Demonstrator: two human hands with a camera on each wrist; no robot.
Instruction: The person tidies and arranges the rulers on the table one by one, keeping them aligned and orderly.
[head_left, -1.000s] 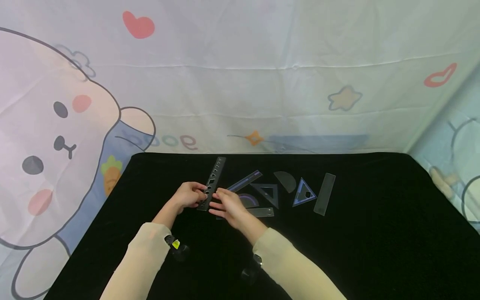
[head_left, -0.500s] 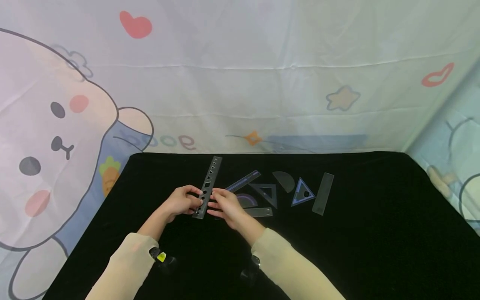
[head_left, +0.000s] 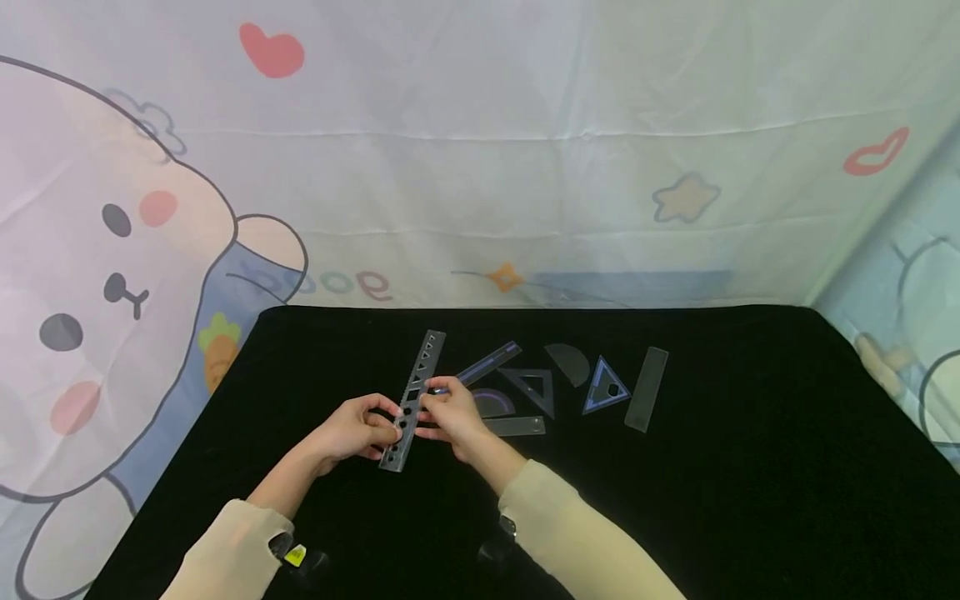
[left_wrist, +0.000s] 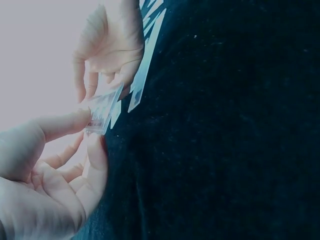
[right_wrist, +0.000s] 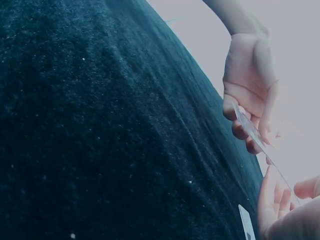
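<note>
A long clear stencil ruler [head_left: 417, 377] with cut-out shapes is held tilted above the black cloth. My left hand [head_left: 348, 431] pinches its near part between thumb and fingers, also seen in the left wrist view, where the ruler [left_wrist: 105, 111] shows its edge. On the other side, my right hand [head_left: 463, 423] has thumb and fingertips at the ruler's right edge, about halfway along. In the right wrist view the ruler [right_wrist: 250, 127] runs from the left hand [right_wrist: 248, 75] in between the thumb and fingers of the right hand [right_wrist: 295, 215].
Behind and beside the right hand lie a blue-marked ruler [head_left: 491, 362], a protractor [head_left: 492, 403], a set square [head_left: 548, 392] and a short clear ruler [head_left: 517, 427]. Farther right are a half-round protractor [head_left: 570, 364], a blue triangle [head_left: 595, 398] and another ruler [head_left: 647, 390].
My left hand has drawn the stencil ruler nearer and slightly left. The right hand has stayed nearly in place, its fingertips coming onto the ruler's edge. The other drawing tools lie still.
</note>
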